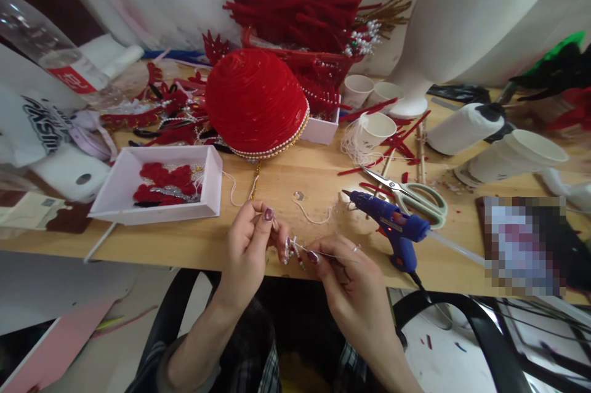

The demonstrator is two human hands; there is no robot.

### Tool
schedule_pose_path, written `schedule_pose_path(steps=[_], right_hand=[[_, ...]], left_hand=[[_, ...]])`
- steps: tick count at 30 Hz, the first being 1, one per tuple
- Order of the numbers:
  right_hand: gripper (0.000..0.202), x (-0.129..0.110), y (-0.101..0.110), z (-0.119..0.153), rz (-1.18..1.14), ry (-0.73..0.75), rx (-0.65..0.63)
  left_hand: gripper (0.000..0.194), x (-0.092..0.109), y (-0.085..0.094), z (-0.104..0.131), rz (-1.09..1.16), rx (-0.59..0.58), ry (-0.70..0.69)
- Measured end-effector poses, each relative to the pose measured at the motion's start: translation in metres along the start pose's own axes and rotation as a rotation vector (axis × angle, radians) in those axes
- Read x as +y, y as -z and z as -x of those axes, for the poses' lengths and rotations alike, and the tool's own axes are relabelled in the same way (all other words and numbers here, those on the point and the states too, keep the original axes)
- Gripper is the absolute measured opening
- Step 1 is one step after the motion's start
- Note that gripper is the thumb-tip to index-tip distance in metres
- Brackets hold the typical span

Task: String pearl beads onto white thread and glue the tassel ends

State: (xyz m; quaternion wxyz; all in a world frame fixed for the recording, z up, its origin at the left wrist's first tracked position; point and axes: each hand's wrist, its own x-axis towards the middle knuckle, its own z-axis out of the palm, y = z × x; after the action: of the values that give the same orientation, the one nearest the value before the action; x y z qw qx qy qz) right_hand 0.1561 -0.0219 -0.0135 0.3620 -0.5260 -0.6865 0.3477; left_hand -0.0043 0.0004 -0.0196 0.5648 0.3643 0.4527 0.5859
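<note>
My left hand (pixel 249 236) is closed in a pinch above the table's front edge, holding a small beaded strand (pixel 298 251) with white and red bits. Close by on the right, my right hand (pixel 353 276) pinches a thin white thread (pixel 305 247) that runs to the strand. Fingertips partly hide where thread and beads meet. Behind both hands, a loose white cord (pixel 318 221) lies on the wood. A red thread-wrapped dome (pixel 253 100), trimmed with pearls at its rim, stands farther back.
A blue glue gun (pixel 388 217) and open scissors (pixel 415 199) lie to the right. On the left, a white box (pixel 210 183) holds red pieces. Paper cups (pixel 376 128), a white spool (pixel 462 128) and a red basket (pixel 300 54) of fuzzy stems are behind.
</note>
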Motion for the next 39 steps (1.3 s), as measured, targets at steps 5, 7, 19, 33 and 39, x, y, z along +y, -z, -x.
schedule_pose_path(steps=[5,7,19,33,39], right_hand=[[0.014,0.003,0.006,0.007,-0.125,-0.149,-0.101],[0.014,0.005,0.006,0.009,-0.221,-0.215,-0.1],[0.043,0.008,-0.002,0.001,-0.438,-0.228,-0.046],[0.028,0.011,-0.007,0.004,-0.364,-0.069,0.181],[0.035,0.007,-0.008,0.005,-0.394,-0.093,0.188]], left_hand=[[0.018,0.003,0.0,-0.001,-0.256,-0.056,-0.006],[0.018,0.0,-0.005,0.0,-0.342,-0.019,-0.037],[0.009,-0.015,-0.029,0.008,-0.525,0.048,-0.108],[0.012,-0.002,-0.027,0.022,-0.472,0.008,-0.031],[0.01,-0.003,-0.03,0.023,-0.493,0.012,-0.119]])
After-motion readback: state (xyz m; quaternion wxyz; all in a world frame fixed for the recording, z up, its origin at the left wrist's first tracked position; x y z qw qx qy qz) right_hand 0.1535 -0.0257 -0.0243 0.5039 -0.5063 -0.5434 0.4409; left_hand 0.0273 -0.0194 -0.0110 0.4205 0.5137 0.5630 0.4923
